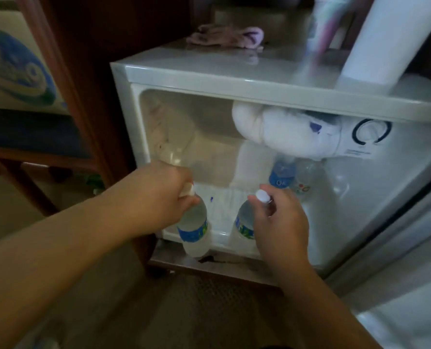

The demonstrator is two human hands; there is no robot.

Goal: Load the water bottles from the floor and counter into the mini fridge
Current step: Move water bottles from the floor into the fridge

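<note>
The mini fridge point(209, 71) stands open, and its door point(410, 248) is swung to the right. Both hands hold one water bottle each at the front edge of the fridge.

The left hand point(159, 195) is closed around the neck of the left bottle point(194, 227), with the fingers wrapped over the cap area, so the cap is mostly hidden. This bottle is clear plastic with water inside and has a blue label with some green around its middle. It hangs upright from the hand, and its lower part is in front of the fridge's bottom lip, not yet inside.

The right hand point(280, 220) pinches the top of the right bottle point(244, 222) with the fingertips just under the white cap point(262, 196); the other fingers are curled loosely. This bottle looks the same: clear, with a blue and green label. It stands upright at the front of the fridge floor, but I cannot tell if it already rests on it.

Further back on the right side inside the fridge, there are two more bottles. One has a blue label point(281, 175), and beside it, to the right, is a clear bottle point(307, 177) with small coloured marks. Above them a thick lump of white frost point(272, 127) covers the freezer part, near the round dial point(371, 131).

On top of the fridge lie a pink cloth point(224, 36) and a white paper roll point(385, 39).
</note>
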